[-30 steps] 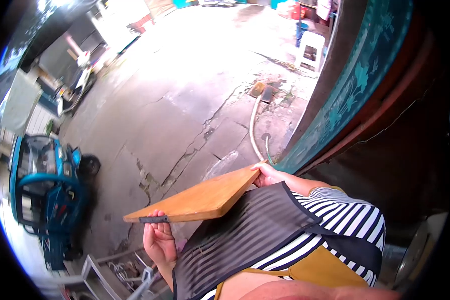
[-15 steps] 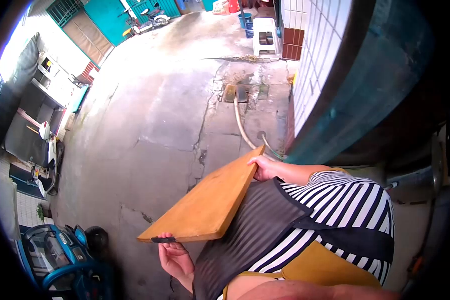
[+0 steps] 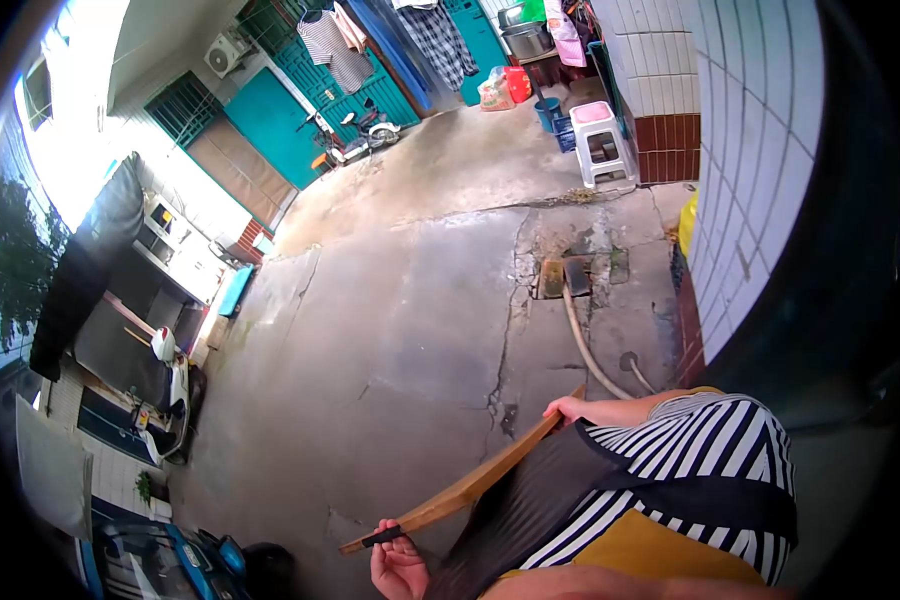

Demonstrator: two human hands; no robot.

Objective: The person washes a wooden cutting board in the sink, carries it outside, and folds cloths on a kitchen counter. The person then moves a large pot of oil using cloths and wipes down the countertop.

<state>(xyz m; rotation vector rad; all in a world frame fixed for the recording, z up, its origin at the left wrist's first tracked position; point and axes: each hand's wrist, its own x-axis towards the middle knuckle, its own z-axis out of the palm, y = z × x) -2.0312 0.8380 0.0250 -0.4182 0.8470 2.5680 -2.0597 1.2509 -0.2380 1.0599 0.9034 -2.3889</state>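
A flat wooden board [image 3: 473,482] is held in front of my body, seen nearly edge-on and slanting from lower left to upper right. My left hand [image 3: 398,568] grips its lower left end, where a dark strip [image 3: 382,536] lies along the edge under my fingers. The upper right end is in my right hand [image 3: 567,408], fingers wrapped over the edge. The dark apron [image 3: 530,500] over my striped top is right beside the board.
Cracked concrete ground [image 3: 420,350] stretches ahead. A pale hose [image 3: 585,348] runs from a drain on the right, near a tiled wall [image 3: 755,150]. A white stool [image 3: 602,145] stands farther back. A blue vehicle [image 3: 170,560] is at lower left, a scooter [image 3: 175,400] above it.
The view has turned towards the courtyard, bringing hanging clothes and teal doors into sight. Both hands still hold the board, which has tilted from showing its broad face to nearly edge-on.
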